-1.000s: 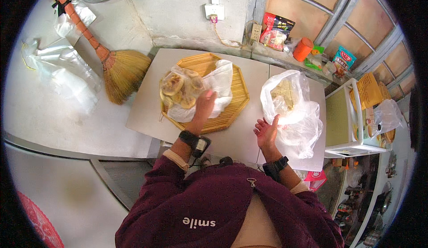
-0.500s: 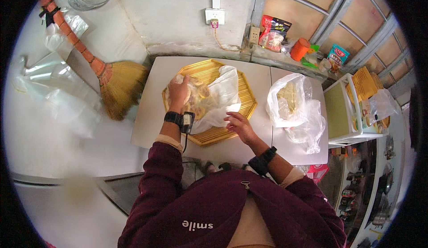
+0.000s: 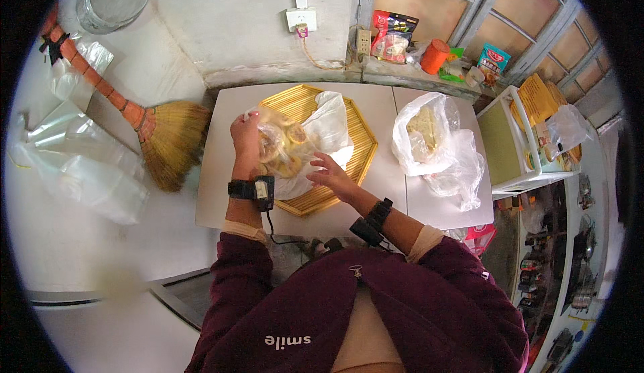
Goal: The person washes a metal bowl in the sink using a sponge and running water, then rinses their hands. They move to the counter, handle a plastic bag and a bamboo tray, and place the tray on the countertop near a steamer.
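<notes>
- While the left hand (image 3: 245, 130) grips a clear plastic bag (image 3: 284, 142) of round browned cakes (image 3: 290, 165) over an octagonal yellow slatted tray (image 3: 362, 149), the right hand (image 3: 333, 178) stands beside it, fingers open.
- Judged step: handling the bag; next move calls for a second grip.

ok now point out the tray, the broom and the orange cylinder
Tray (image 3: 364, 146), head view: bare slats on its right side.
Broom (image 3: 170, 139), head view: middle of its bristles.
Orange cylinder (image 3: 435, 56), head view: middle of its side.
</notes>
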`<state>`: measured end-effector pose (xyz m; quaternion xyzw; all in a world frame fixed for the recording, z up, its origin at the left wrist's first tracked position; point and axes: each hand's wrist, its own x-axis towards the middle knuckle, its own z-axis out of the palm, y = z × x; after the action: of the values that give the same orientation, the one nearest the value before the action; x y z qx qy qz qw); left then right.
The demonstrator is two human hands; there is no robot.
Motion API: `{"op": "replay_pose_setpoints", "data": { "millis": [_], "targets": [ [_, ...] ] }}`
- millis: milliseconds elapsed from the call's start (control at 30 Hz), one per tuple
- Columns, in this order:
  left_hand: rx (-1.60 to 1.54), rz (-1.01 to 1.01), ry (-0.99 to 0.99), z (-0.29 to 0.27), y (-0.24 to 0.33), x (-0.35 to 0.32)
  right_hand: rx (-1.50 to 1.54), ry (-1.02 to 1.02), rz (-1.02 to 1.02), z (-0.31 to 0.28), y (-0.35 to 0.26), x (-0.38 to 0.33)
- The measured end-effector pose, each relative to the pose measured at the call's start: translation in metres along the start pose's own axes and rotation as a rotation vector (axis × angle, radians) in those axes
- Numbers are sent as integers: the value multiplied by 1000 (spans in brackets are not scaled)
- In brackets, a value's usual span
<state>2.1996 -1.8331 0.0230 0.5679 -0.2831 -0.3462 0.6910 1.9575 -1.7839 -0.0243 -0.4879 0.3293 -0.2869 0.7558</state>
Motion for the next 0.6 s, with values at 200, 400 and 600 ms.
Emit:
{"op": "replay_pose_setpoints", "data": {
  "millis": [200, 400, 600],
  "targets": [
    [13, -28, -161, 32, 57, -42, -128, 41, -111, 6, -15, -8],
    [25, 64, -287, 76, 89, -87, -291, 109, -227, -13, -31, -31],
    [-194, -48, -525, 147, 120, -140, -232, 102, -466, -61, -55, -76]
  ]
}}
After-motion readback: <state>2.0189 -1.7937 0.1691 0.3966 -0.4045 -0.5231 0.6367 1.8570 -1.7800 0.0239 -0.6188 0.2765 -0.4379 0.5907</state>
